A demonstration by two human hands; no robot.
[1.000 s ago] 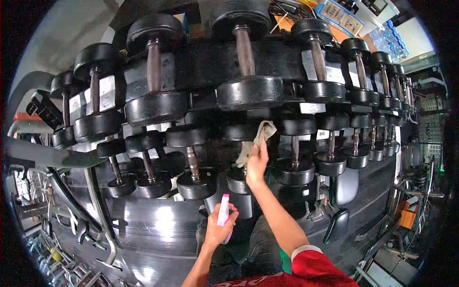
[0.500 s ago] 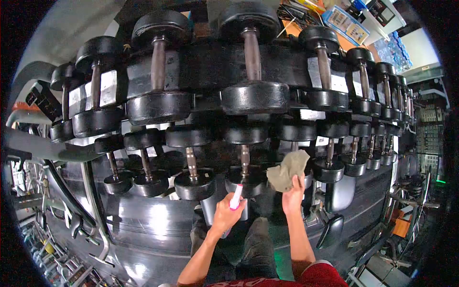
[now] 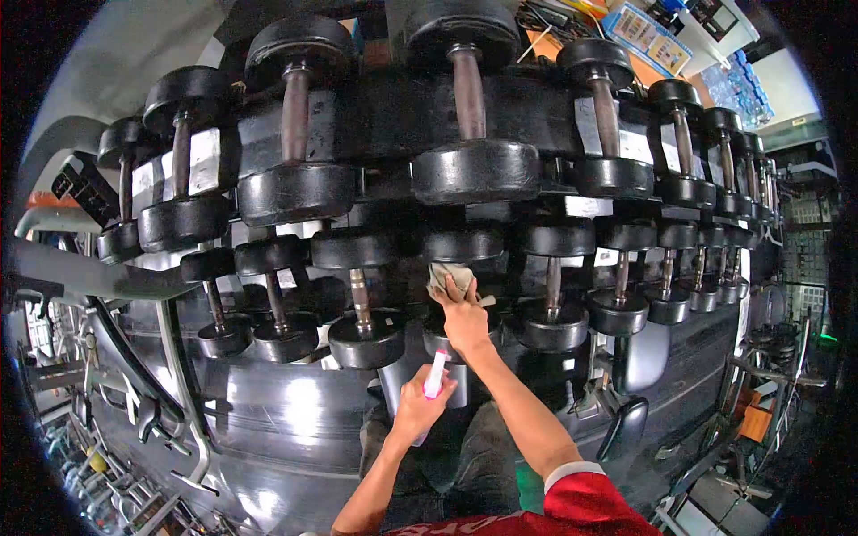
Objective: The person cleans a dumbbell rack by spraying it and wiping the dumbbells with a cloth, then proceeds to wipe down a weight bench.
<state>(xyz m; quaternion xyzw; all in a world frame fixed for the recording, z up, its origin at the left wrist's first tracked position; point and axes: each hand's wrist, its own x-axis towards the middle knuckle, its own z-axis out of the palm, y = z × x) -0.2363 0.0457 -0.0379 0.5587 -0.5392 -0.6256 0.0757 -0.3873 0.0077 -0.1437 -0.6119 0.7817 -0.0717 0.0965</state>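
My right hand [image 3: 466, 323] presses a greyish-beige cloth [image 3: 444, 276] onto the handle of a black dumbbell [image 3: 463, 244] on the lower rack row. The handle is hidden under cloth and fingers, and my forearm and hand partly cover the dumbbell's near head. Lower and to the left, my left hand [image 3: 418, 406] is wrapped round a spray bottle with a white and pink spray head [image 3: 436, 375]. Most of the bottle's body is hidden by the hand. Its nozzle points up toward the same dumbbell's near head.
Larger dumbbells [image 3: 297, 192] fill the upper row, with more along the lower row [image 3: 366, 339]. Behind the rack, a table holds cables, a blue box [image 3: 645, 40] and bottled water [image 3: 740, 89]. Gym machines [image 3: 174, 384] stand left and a padded bench [image 3: 621, 429] right.
My right hand has swung left with the cloth, from in front of the neighbouring dumbbell onto this dumbbell's handle. My left hand stays nearly in place with the spray bottle.
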